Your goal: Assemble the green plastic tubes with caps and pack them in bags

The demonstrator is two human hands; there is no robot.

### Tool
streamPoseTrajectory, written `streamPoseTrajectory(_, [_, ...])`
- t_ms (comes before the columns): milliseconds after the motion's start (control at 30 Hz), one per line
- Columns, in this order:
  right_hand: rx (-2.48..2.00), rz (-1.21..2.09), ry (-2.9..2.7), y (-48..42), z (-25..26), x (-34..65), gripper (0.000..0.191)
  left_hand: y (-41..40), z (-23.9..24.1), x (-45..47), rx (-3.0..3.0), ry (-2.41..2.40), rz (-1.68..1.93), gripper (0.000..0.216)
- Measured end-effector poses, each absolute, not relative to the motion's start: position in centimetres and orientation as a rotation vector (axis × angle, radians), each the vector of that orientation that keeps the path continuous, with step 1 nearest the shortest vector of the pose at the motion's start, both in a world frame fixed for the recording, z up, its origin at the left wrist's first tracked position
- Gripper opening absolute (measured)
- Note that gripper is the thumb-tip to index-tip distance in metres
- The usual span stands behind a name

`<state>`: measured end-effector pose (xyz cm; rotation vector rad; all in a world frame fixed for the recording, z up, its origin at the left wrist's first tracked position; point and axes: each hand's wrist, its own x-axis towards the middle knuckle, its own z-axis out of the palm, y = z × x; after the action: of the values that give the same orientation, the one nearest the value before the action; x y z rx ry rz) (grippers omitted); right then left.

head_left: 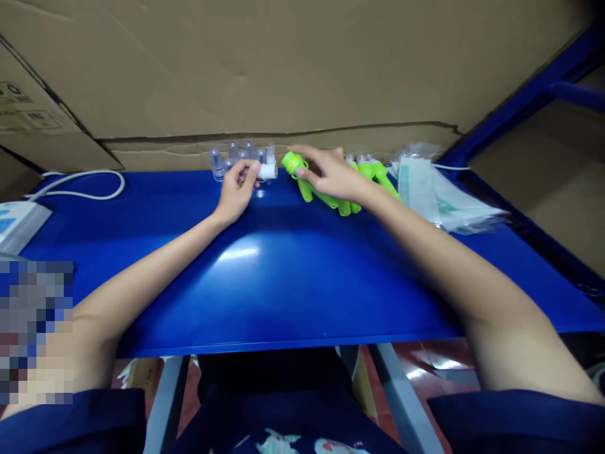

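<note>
My left hand point(239, 189) is closed around a small white cylindrical piece point(269, 171), its open-looking round end facing right. Behind that hand stand several clear plastic vials or small bottles point(217, 162) in a cluster. My right hand point(333, 171) pinches a lime-green piece with a round ribbed end point(293, 162) between thumb and forefinger. A short gap separates the two held pieces. Under and beside the right hand lies a pile of several lime-green parts point(347, 207) with rounded tops and flat handles, partly covered by the hand and forearm.
Clear plastic bags with white-and-green contents point(425, 195) lie right of the pile. A white cable point(101, 197) loops from a white device point(21, 224) at the left. Cardboard point(265, 75) walls the back of the blue table point(283, 284); a blue metal frame point(534, 82) rises at right.
</note>
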<state>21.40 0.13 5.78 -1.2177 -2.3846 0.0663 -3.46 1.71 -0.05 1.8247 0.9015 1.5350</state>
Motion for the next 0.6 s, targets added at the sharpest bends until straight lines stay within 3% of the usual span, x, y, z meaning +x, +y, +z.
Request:
streamPoseTrajectory(200, [-1.030, -0.045, -2.475, -4.4, 3.1, 20.1, 0.055, 0.3, -0.1, -3.6, 1.862, 0.906, 1.548, 0.060])
streamPoseTrajectory(600, [-1.056, -0.076, -2.296, -4.7, 0.4, 20.5, 0.053, -1.7, 0.4, -3.7, 2.031, 0.865, 1.483, 0.054])
